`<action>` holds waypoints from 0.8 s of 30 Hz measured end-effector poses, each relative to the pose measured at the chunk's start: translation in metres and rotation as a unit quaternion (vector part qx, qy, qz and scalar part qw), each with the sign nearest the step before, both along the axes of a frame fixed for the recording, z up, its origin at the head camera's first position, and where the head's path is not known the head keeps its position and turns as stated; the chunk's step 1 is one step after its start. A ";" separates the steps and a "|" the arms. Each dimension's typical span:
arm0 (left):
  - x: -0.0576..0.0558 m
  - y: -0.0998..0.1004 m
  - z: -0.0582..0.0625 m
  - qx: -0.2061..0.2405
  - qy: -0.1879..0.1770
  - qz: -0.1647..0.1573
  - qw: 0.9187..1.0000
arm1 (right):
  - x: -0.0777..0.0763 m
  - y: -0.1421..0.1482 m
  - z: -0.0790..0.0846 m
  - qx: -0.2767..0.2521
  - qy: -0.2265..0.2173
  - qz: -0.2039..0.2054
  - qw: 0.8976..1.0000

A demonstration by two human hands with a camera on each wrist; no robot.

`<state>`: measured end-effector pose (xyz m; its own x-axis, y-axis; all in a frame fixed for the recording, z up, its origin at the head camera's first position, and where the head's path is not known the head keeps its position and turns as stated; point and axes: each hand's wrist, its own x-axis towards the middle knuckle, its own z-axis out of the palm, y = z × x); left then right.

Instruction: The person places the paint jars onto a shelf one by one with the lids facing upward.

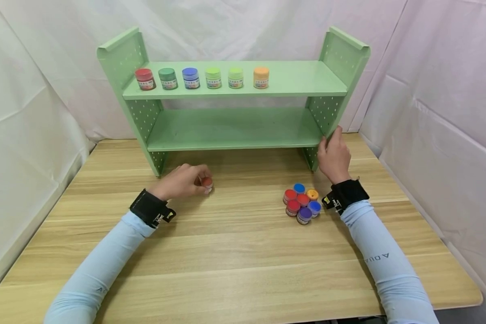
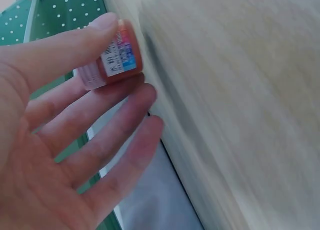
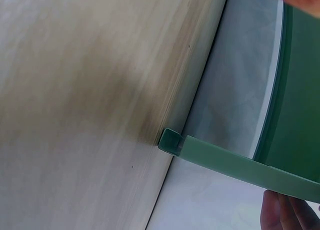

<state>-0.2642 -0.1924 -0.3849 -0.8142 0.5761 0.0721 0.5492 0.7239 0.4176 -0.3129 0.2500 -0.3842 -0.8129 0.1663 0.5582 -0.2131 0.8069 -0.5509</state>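
Observation:
My left hand [image 1: 181, 182] pinches a small paint jar [image 1: 207, 182] with a reddish-orange lid, low over the table in front of the shelf. In the left wrist view the labelled jar [image 2: 120, 55] lies tipped on its side between thumb and fingertips, with the lower fingers spread apart. My right hand [image 1: 334, 158] grips the right side panel of the green two-tier shelf [image 1: 235, 128]. Seen from the right wrist, fingers [image 3: 287, 210] rest against the outer face of that panel's edge [image 3: 240, 167].
Along the upper tier stands a row of paint jars: red, dark green, blue [image 1: 191, 78], two light green and orange [image 1: 261, 78]. A tight cluster of red, blue, purple and yellow-orange jars [image 1: 303, 200] sits on the wooden table [image 1: 235, 261], left of my right wrist. White cloth hangs behind.

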 end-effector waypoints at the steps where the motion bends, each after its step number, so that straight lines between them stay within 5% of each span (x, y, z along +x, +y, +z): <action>1: 0.000 0.000 0.000 0.005 0.001 0.004 1.000 | 0.000 0.000 0.000 0.000 0.000 0.000 1.000; 24: 0.009 0.016 0.013 0.094 0.153 0.019 0.984 | -0.001 0.002 -0.002 -0.009 0.000 0.007 1.000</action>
